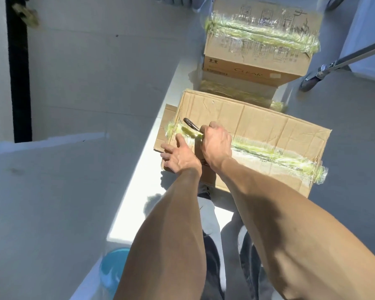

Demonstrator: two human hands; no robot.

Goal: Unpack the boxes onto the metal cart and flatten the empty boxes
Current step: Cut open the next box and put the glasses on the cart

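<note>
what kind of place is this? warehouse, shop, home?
Hard to say; probably a stockroom or back area rather than a home. Taped cardboard boxes are stacked on a bare grey floor, a wheeled metal frame stands beside them, and the walls are plain white.

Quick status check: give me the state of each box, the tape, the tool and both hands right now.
Near box: closed, flaps taped.
Tape strip: still across the seam, ragged at its left end.
Cutting tool: held in the right hand, at the tape's left end.
Right hand: gripping the tool.
Left hand: fingers spread, pressing on the box's left end.
Far stacked boxes: closed, taped.
</note>
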